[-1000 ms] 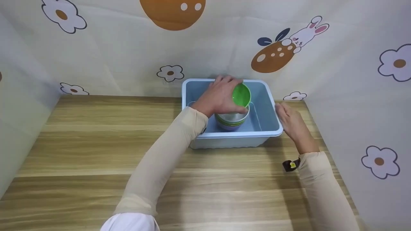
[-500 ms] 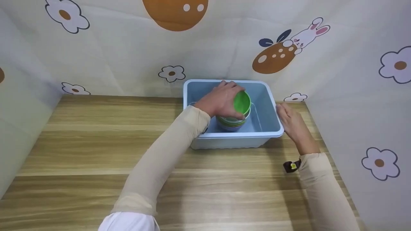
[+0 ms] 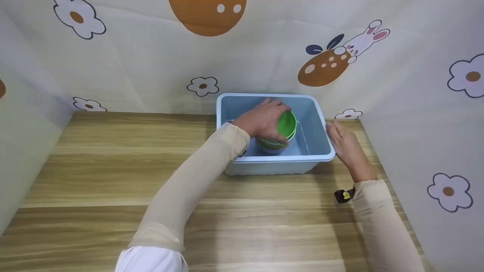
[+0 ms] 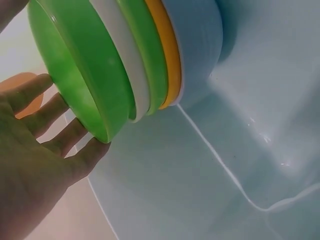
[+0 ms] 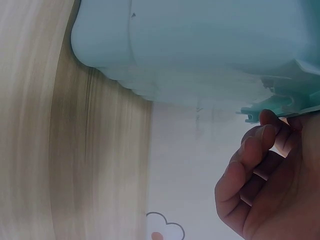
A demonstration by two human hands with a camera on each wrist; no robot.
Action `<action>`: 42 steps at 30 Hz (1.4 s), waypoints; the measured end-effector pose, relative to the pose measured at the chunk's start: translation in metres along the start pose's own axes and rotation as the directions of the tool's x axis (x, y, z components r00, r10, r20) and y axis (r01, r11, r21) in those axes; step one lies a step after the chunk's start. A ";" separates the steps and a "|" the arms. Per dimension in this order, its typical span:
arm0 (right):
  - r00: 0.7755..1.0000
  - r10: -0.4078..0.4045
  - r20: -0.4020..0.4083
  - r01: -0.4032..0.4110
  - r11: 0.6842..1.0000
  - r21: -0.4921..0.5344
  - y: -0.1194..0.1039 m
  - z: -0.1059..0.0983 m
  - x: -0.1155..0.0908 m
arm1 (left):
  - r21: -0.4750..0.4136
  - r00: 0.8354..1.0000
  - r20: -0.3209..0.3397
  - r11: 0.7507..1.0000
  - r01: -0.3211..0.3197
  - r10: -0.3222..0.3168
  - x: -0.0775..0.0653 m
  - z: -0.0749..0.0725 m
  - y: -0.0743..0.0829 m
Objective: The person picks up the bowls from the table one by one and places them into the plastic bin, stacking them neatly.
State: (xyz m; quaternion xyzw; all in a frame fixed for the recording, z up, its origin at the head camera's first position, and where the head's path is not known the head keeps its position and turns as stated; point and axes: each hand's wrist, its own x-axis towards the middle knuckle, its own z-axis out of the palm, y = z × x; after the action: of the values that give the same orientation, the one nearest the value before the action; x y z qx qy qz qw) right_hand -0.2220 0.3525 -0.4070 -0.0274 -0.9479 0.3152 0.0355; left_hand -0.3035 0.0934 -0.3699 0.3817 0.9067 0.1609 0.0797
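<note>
In the head view, my left hand (image 3: 262, 120) holds a green bowl (image 3: 286, 124) by its rim, thumb on the near side and fingers on the far side. The left wrist view shows that bowl at the mouth of a nested stack of bowls (image 4: 167, 60), with white, green, orange and pale blue bands. The stack stands inside a light blue plastic bin (image 3: 280, 158). At the bin's right side, my right hand (image 3: 344, 145) grips the rim. Its fingers (image 5: 235, 175) curl under the rim's outer edge in the right wrist view; the thumb is mostly hidden.
The bin stands on a wood-grain table (image 3: 124, 170), close to the back wall cloth (image 3: 136, 56) printed with flowers and a rabbit. Another cloth wall (image 3: 408, 124) rises just right of my right hand. The table stretches out left of and in front of the bin.
My left hand has lowered the green bowl, bringing it down onto the stack, where less of the bowls beneath shows. My right hand stays at the bin's rim.
</note>
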 end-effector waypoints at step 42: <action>0.999 0.012 0.037 -0.012 1.000 0.004 0.000 -0.002 -0.002 | 0.014 0.997 0.078 1.000 0.020 -0.021 0.002 0.003 0.000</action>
State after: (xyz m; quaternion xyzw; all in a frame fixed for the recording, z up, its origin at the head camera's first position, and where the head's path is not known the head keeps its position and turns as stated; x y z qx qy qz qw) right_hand -0.2195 0.3540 -0.4056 -0.0272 -0.9475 0.3181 0.0161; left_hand -0.3039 0.0959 -0.3726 0.3789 0.9078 0.1388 0.1143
